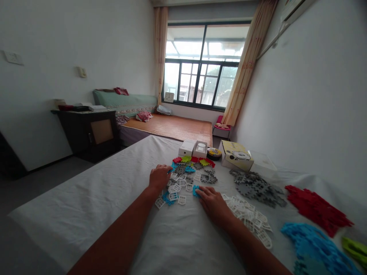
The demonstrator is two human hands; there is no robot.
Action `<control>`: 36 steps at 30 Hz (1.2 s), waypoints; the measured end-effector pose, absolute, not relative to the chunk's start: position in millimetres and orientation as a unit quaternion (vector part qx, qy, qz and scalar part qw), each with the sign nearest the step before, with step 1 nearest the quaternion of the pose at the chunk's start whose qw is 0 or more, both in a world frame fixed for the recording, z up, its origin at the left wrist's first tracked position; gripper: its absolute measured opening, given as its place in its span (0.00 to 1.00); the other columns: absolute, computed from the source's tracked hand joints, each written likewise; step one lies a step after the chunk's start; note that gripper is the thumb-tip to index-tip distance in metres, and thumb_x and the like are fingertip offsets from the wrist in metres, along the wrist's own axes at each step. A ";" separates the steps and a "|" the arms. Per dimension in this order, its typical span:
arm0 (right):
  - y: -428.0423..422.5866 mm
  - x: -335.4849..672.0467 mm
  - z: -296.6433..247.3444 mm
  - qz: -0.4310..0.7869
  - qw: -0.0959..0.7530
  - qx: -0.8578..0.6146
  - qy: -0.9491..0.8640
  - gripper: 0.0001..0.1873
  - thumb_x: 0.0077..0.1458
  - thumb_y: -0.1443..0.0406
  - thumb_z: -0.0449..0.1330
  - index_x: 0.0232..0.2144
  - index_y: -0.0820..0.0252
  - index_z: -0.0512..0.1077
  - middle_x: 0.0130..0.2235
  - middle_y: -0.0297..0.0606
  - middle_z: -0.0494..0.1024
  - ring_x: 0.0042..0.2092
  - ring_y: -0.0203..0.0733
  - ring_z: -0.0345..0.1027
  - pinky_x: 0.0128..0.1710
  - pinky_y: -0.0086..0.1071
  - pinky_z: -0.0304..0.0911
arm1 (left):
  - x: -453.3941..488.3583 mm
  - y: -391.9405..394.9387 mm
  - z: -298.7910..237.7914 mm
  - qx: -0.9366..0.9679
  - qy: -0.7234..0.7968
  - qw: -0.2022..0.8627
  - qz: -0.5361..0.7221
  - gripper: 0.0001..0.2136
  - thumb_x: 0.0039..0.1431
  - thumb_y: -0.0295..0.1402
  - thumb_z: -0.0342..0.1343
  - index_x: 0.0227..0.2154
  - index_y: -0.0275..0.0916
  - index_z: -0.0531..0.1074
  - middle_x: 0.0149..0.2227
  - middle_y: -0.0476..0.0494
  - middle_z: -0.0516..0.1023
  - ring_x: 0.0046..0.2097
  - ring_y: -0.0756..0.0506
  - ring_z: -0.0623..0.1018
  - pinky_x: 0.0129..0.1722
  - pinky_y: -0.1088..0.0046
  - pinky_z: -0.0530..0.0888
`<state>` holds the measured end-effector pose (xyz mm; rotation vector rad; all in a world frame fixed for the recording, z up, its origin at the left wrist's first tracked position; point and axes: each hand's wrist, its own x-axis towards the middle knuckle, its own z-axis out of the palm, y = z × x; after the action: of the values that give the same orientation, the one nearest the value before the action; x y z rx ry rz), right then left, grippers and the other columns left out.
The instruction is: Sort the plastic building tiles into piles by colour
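Note:
My left hand (159, 178) is closed, its fingertips at a blue toy tile (173, 167) with notched edges on the left of the pile. Closer to me, my right hand (212, 201) has its fingers closed on another blue interlocking tile (196, 191), just above the white cloth. Between the hands lie loose white window-shaped pieces (182, 199) and grey notched tiles (209, 177). One more blue tile (168, 199) is partly covered by white pieces. Red tiles (210, 163) and lime-green tiles (187, 158) line the back of the pile.
Sorted heaps lie to the right: white window pieces (249, 214), grey tiles (255, 188), red (317, 208), blue (315, 246) and green (355, 249). Behind stand white boxes (187, 147), a round tin (214, 153) and a yellow cartoon box (236, 154). Everything rests on a white-sheeted surface (86, 198).

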<state>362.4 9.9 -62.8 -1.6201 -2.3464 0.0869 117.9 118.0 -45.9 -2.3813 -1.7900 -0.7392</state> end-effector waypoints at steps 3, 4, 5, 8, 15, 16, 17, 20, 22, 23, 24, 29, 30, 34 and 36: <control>7.3 365.0 -60.9 0.060 0.161 -0.525 -0.833 0.19 0.62 0.61 0.50 0.54 0.51 0.68 0.57 0.34 0.69 0.58 0.45 0.57 0.57 0.40 0.56 | 116.0 120.9 -49.4 -0.766 -0.601 0.028 -0.226 0.12 0.57 0.32 0.52 0.43 0.48 0.74 0.49 0.46 0.74 0.51 0.41 0.70 0.48 0.63 0.67; 7.0 365.7 -60.5 0.064 0.172 -0.521 -0.834 0.19 0.61 0.60 0.50 0.54 0.51 0.68 0.57 0.35 0.69 0.58 0.45 0.58 0.57 0.40 0.56 | 116.3 121.6 -50.9 -0.763 -0.606 0.016 -0.226 0.12 0.59 0.33 0.51 0.45 0.48 0.73 0.51 0.45 0.73 0.52 0.40 0.69 0.49 0.62 0.67; 7.0 366.2 -60.5 0.064 0.184 -0.521 -0.831 0.19 0.61 0.60 0.50 0.53 0.52 0.68 0.57 0.36 0.69 0.58 0.45 0.58 0.57 0.40 0.57 | 117.2 122.0 -52.7 -0.761 -0.608 0.000 -0.226 0.13 0.60 0.35 0.49 0.46 0.47 0.72 0.52 0.44 0.72 0.53 0.40 0.68 0.50 0.61 0.66; 9.1 366.3 -62.9 0.058 0.212 -0.532 -0.818 0.18 0.61 0.61 0.50 0.51 0.55 0.70 0.55 0.39 0.71 0.57 0.46 0.59 0.56 0.40 0.58 | 124.2 121.8 -60.8 -0.769 -0.600 -0.047 -0.217 0.15 0.62 0.39 0.47 0.47 0.43 0.72 0.53 0.40 0.71 0.55 0.38 0.67 0.53 0.56 0.65; 15.6 369.8 -71.6 0.068 0.265 -0.524 -0.806 0.17 0.61 0.63 0.50 0.50 0.56 0.71 0.52 0.40 0.73 0.54 0.44 0.62 0.55 0.40 0.59 | 157.8 116.5 -68.9 -0.826 -0.447 -0.154 -0.308 0.19 0.65 0.42 0.43 0.53 0.41 0.68 0.55 0.43 0.71 0.56 0.45 0.69 0.57 0.68 0.65; 15.9 370.8 -71.8 0.071 0.274 -0.527 -0.801 0.17 0.61 0.63 0.49 0.49 0.56 0.71 0.51 0.40 0.74 0.54 0.44 0.63 0.55 0.40 0.59 | 158.9 116.7 -66.3 -0.826 -0.403 -0.183 -0.348 0.19 0.65 0.41 0.42 0.52 0.40 0.69 0.54 0.43 0.72 0.56 0.46 0.70 0.57 0.69 0.65; 15.8 371.5 -71.6 0.076 0.281 -0.531 -0.796 0.17 0.61 0.63 0.49 0.49 0.56 0.71 0.50 0.40 0.74 0.53 0.44 0.63 0.55 0.40 0.59 | 157.7 117.3 -63.1 -0.820 -0.373 -0.203 -0.383 0.19 0.65 0.41 0.41 0.51 0.39 0.70 0.54 0.43 0.72 0.55 0.46 0.70 0.57 0.69 0.66; 13.1 371.5 -68.7 0.099 0.278 -0.538 -0.789 0.16 0.60 0.62 0.51 0.48 0.55 0.71 0.48 0.40 0.76 0.51 0.43 0.65 0.53 0.38 0.61 | 141.4 122.3 -54.9 -0.784 -0.451 -0.167 -0.392 0.17 0.64 0.40 0.44 0.49 0.41 0.71 0.53 0.44 0.73 0.55 0.44 0.70 0.57 0.66 0.64; 10.3 369.3 -66.5 0.109 0.263 -0.534 -0.796 0.16 0.58 0.61 0.55 0.48 0.54 0.72 0.48 0.40 0.75 0.51 0.44 0.65 0.52 0.38 0.61 | 126.7 126.8 -54.7 -0.739 -0.572 -0.121 -0.336 0.15 0.62 0.39 0.46 0.47 0.43 0.72 0.52 0.43 0.73 0.55 0.42 0.69 0.57 0.60 0.63; 9.3 367.9 -65.9 0.109 0.256 -0.532 -0.799 0.17 0.56 0.60 0.57 0.48 0.54 0.71 0.49 0.40 0.75 0.51 0.45 0.65 0.52 0.39 0.61 | 121.0 128.9 -56.8 -0.722 -0.606 -0.112 -0.315 0.14 0.61 0.39 0.48 0.46 0.43 0.72 0.52 0.42 0.73 0.55 0.40 0.69 0.57 0.57 0.62; 8.8 366.6 -65.9 0.106 0.252 -0.532 -0.801 0.18 0.54 0.60 0.58 0.48 0.54 0.71 0.49 0.40 0.74 0.51 0.46 0.64 0.52 0.39 0.61 | 117.5 130.8 -60.2 -0.712 -0.625 -0.109 -0.300 0.13 0.60 0.39 0.49 0.44 0.43 0.73 0.52 0.41 0.73 0.55 0.38 0.68 0.56 0.55 0.62; 17.2 366.8 -74.0 0.090 0.273 -0.555 -0.780 0.15 0.54 0.65 0.57 0.45 0.57 0.73 0.48 0.42 0.75 0.50 0.45 0.66 0.52 0.39 0.62 | 134.0 134.7 -81.5 -0.729 -0.601 -0.130 -0.301 0.15 0.59 0.38 0.51 0.46 0.38 0.71 0.52 0.35 0.72 0.56 0.39 0.69 0.58 0.60 0.61; 20.3 368.6 -76.2 0.086 0.285 -0.563 -0.771 0.14 0.54 0.66 0.56 0.44 0.57 0.73 0.47 0.42 0.75 0.50 0.45 0.67 0.52 0.39 0.62 | 140.4 134.9 -84.2 -0.733 -0.590 -0.137 -0.308 0.17 0.60 0.38 0.50 0.49 0.37 0.69 0.52 0.34 0.72 0.56 0.41 0.69 0.57 0.62 0.62; 31.8 378.2 -81.4 0.065 0.363 -0.578 -0.728 0.14 0.56 0.67 0.52 0.43 0.57 0.73 0.46 0.42 0.76 0.49 0.45 0.69 0.51 0.39 0.64 | 154.3 135.1 -85.9 -0.743 -0.549 -0.156 -0.349 0.21 0.62 0.39 0.47 0.55 0.35 0.63 0.54 0.37 0.71 0.55 0.44 0.70 0.53 0.68 0.67; 35.2 381.5 -81.9 0.062 0.418 -0.571 -0.704 0.14 0.57 0.66 0.50 0.43 0.57 0.72 0.45 0.42 0.76 0.48 0.45 0.70 0.51 0.40 0.64 | 152.9 133.5 -81.5 -0.741 -0.540 -0.151 -0.370 0.20 0.61 0.37 0.48 0.54 0.36 0.64 0.53 0.38 0.71 0.55 0.43 0.70 0.54 0.65 0.67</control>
<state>381.5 35.2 -81.9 -1.4335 -1.7663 0.1563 152.9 133.5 -81.5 -2.5818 -1.8820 -1.2879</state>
